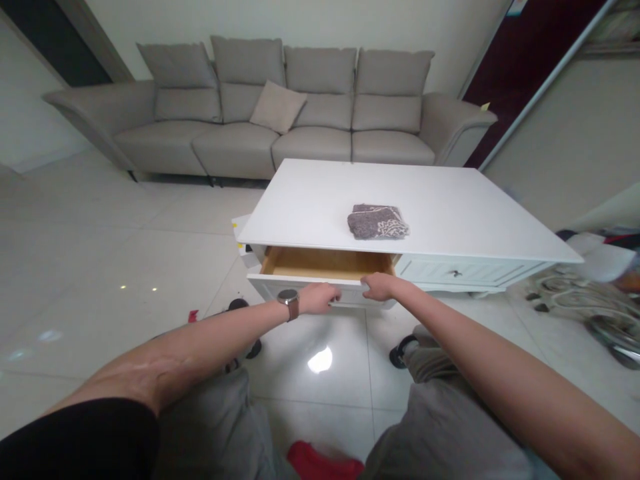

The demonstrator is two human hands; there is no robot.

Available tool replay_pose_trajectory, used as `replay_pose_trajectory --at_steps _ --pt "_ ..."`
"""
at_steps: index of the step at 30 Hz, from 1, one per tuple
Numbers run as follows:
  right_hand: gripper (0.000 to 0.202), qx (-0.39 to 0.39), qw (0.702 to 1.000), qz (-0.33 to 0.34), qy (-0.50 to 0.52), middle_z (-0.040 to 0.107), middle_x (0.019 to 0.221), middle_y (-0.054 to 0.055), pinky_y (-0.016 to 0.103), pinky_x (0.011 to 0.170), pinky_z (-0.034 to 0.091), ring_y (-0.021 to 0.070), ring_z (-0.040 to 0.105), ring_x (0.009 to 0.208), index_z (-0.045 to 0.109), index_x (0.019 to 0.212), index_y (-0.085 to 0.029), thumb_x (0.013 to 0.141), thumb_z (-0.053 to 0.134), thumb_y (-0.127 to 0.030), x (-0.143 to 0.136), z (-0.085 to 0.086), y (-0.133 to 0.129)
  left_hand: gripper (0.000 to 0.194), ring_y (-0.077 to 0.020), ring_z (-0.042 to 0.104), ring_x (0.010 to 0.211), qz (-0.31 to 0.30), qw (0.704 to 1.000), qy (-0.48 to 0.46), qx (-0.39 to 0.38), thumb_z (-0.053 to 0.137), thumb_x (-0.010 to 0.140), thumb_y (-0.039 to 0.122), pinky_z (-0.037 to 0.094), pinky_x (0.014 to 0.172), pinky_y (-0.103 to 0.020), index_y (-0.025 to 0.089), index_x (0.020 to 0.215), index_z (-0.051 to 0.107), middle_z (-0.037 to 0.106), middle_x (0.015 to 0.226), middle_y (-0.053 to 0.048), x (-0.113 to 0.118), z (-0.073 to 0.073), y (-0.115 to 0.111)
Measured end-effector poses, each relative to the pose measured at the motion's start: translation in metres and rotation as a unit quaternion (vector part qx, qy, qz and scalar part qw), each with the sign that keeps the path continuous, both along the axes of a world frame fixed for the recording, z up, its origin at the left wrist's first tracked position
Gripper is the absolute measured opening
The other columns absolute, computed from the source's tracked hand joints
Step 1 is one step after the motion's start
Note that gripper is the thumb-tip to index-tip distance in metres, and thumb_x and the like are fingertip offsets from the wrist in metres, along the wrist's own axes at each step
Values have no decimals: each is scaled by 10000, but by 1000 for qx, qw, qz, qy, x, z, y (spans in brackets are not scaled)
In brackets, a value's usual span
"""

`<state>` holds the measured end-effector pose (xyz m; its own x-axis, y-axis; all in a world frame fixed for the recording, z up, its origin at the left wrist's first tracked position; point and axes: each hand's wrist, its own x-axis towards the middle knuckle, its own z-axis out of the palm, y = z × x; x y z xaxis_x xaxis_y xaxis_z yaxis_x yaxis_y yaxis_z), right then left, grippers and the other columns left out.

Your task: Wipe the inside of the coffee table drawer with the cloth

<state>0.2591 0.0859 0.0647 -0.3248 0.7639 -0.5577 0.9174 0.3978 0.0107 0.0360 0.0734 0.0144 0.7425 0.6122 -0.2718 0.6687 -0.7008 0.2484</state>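
A drawer (320, 261) of the white coffee table (320, 193) is pulled partway out, showing bare wood inside. My left hand (320, 298), below a wristwatch, is curled at the middle of the drawer's white front; its fingers close where the handle would be, and the handle itself is hidden. Over the top edge of the same front, near its right end, my right hand (380, 287) is hooked with bent fingers. On the tabletop above the drawer lies a folded grey-brown cloth (377, 222) with a white pattern.
A second drawer (454, 273) with a small dark handle is closed on the right. Behind the table stands a long grey sofa (240, 143) with a loose cushion (277, 107). Something red (325, 461) is on the floor between my legs. Assorted items (595, 287) sit at the right.
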Motion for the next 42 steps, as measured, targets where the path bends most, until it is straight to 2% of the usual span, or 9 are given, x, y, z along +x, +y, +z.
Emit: replay_pose_trajectory --at_steps 2,5,9,13,22,33,38,42 --pt "454 3 1000 5 -8 699 1265 219 358 929 517 323 673 1172 668 1311 -81 929 580 -311 0 0 1 342 -224 657 1087 10 997 -36 64 609 848 170 522 877 -302 218 1184 645 701 1184 -75 -5 16 3" --pt "435 14 1000 13 -20 700 1259 221 369 933 513 332 669 1178 682 1292 -86 920 591 -294 -2 -1 1 321 -250 638 1130 51 991 2 124 619 837 142 520 902 -322 168 1155 651 688 1184 -120 -18 27 8" --pt "450 26 999 25 -34 692 1270 225 378 928 519 335 665 1180 672 1308 -81 918 591 -290 -4 0 1 251 -251 703 1025 92 988 72 101 582 858 99 539 820 -315 156 1074 694 736 1089 -134 -34 25 12" --pt "453 27 998 40 -41 695 1265 222 379 931 521 329 665 1178 674 1309 -78 906 599 -270 -7 0 2 222 -265 726 1008 78 989 71 106 560 892 102 552 805 -330 150 1037 721 755 1073 -149 -40 20 14" --pt "356 32 996 63 -50 726 1193 213 377 900 530 323 694 1120 747 1197 -111 875 608 -169 -9 2 1 176 -284 742 986 34 987 73 138 588 912 103 560 790 -341 125 974 751 771 991 -159 -39 16 16" --pt "302 19 995 75 -61 729 1178 222 355 861 545 318 712 1081 779 1107 -98 870 596 -139 -15 3 -5 141 -268 751 893 -22 983 90 157 630 879 68 555 732 -322 99 887 767 765 872 -167 -27 22 11" --pt "298 21 996 67 -53 724 1197 215 366 873 546 326 706 1097 775 1120 -119 871 624 -180 -14 2 -5 108 -272 746 924 -20 985 88 148 676 859 93 556 768 -329 108 901 775 767 893 -173 -26 25 9" --pt "311 22 997 30 -67 725 1213 199 389 857 558 334 705 1104 777 1130 -152 866 619 -198 -7 -3 -3 142 -290 741 943 -3 984 112 141 664 857 94 560 784 -350 103 934 783 772 933 -192 -25 29 6"
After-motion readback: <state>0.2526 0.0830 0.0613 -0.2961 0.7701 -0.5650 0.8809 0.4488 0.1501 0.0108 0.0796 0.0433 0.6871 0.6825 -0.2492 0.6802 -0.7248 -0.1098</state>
